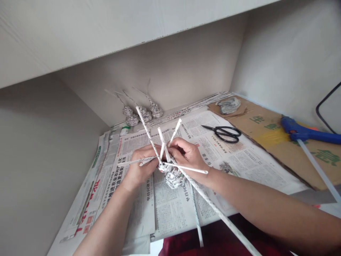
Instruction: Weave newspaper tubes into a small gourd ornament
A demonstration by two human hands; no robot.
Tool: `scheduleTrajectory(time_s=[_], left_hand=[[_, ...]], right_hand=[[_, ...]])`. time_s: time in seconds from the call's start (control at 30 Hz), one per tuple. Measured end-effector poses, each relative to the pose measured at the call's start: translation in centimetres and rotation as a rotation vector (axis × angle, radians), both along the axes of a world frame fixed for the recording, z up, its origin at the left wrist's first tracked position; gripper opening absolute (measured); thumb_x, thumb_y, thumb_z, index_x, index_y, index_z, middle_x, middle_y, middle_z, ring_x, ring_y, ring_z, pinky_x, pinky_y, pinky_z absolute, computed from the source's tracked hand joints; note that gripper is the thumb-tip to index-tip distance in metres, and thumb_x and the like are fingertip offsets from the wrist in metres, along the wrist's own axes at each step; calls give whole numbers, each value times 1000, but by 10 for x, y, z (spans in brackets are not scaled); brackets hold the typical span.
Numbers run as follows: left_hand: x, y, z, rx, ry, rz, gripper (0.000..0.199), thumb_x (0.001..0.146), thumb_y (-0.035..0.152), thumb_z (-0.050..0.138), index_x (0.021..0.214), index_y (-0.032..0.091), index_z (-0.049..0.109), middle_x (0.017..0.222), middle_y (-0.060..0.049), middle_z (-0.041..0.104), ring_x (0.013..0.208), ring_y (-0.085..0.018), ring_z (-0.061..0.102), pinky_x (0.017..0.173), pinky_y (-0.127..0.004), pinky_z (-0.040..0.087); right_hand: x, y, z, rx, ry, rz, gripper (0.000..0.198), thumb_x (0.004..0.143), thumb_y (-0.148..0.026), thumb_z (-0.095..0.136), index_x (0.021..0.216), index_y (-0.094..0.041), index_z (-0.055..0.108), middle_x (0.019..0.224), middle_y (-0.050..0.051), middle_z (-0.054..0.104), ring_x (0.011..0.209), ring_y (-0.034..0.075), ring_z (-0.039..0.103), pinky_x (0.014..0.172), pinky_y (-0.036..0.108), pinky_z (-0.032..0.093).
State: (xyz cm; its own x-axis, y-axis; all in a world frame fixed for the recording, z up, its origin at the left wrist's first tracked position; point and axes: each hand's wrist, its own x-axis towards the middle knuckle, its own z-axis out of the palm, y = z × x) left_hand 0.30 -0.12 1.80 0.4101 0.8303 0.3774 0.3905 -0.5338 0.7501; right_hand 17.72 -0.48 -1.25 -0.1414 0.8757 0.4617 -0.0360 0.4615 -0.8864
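A small round form woven from rolled newspaper [174, 179] is held between my two hands over the newspaper sheets. Several paper tubes stick out of its top; some stand up, and a long tube [213, 205] slants toward my body at the lower right. My left hand [141, 165] is closed on the left side of the weaving, its fingertips partly hidden behind the tubes. With bent fingers, my right hand [188, 154] grips the woven piece at its upper right, close to the bases of the tubes.
Several finished woven gourd shapes [156, 111] stand by the back wall. Beside them lies a bundle of long paper tubes [191, 106]. Black scissors [226, 134] rest on the newspaper [170, 213]. Cardboard [266, 124] at the right bears a crumpled grey wad [228, 105] and a blue glue gun [301, 131].
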Motion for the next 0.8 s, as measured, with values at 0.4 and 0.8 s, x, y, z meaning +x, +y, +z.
scheduleTrajectory(time_s=[0.4,0.8], left_hand=[[20,3,-1,-375,-433,132,40,54,19,82,83,17,55,63,4,64,51,-12,59,50,-22,49],[12,3,3,-273,-153,-67,16,72,26,71,79,11,68,72,-4,68,60,-14,59,59,-25,48]], right_hand=[[-3,5,-9,164,49,-81,5,83,-19,62,85,-23,64,85,0,56,80,13,58,75,29,47],[6,6,-2,212,-106,-50,12,85,-25,61,97,-24,62,96,4,55,85,15,58,67,27,50]])
